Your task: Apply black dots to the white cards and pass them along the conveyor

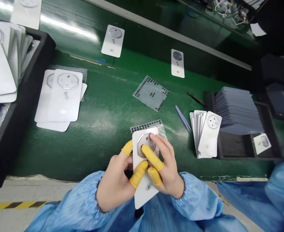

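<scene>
A white phone back cover [145, 190] with an octagonal camera ring is held over the bench's front edge. My left hand [118, 180] is closed on its left side, the yellow-cotted thumb on its face and other fingers partly behind. My right hand [166, 167] grips the right side. Its yellow-cotted index fingertip presses inside the ring, another fingertip rests on the ring's upper right, and the thumb is near the right edge. Just behind the cover lies a clear sheet of small black dots [148, 125], partly hidden. Any small part under the fingertips is hidden.
Another dotted sheet [151, 93] lies farther back. Purple tweezers [183, 118] and a dark tool [196, 99] lie right, near stacked covers [209, 135] and a black tray [233, 146] of grey sheets. More covers [66, 96] lie left, beside a black bin [33, 87].
</scene>
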`<state>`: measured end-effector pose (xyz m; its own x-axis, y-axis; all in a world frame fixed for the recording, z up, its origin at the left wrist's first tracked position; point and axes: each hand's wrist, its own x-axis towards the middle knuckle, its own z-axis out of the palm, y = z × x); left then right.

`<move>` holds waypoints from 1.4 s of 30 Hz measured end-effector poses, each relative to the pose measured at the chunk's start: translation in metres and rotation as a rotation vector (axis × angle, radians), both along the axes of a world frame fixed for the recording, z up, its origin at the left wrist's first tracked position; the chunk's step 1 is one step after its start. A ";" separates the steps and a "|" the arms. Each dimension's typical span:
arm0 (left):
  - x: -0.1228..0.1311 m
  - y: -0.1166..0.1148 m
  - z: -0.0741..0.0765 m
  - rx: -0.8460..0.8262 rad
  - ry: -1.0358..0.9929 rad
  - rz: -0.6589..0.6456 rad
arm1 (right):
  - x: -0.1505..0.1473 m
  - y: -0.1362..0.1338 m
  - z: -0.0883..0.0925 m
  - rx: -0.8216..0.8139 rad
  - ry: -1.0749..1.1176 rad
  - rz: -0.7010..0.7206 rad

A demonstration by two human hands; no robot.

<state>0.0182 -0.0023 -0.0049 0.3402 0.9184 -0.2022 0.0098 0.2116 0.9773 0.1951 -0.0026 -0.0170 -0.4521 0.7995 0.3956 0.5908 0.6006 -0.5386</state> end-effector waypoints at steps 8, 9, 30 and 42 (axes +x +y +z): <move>0.002 0.002 0.008 -0.044 -0.026 -0.018 | 0.003 -0.002 0.007 -0.079 0.105 0.001; 0.002 0.002 0.009 -0.053 -0.024 -0.014 | 0.004 -0.001 0.008 -0.083 0.114 0.008; 0.003 0.015 0.004 -0.136 -0.319 0.046 | -0.001 0.004 -0.006 -0.417 0.661 -0.200; 0.015 0.025 -0.031 0.046 0.173 0.162 | -0.025 0.009 -0.027 -0.925 1.090 -0.404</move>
<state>0.0331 0.0224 -0.0361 0.1520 0.9677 -0.2012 0.1477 0.1790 0.9727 0.1697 0.0061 -0.0440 0.0341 0.9465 -0.3208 -0.3055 -0.2958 -0.9051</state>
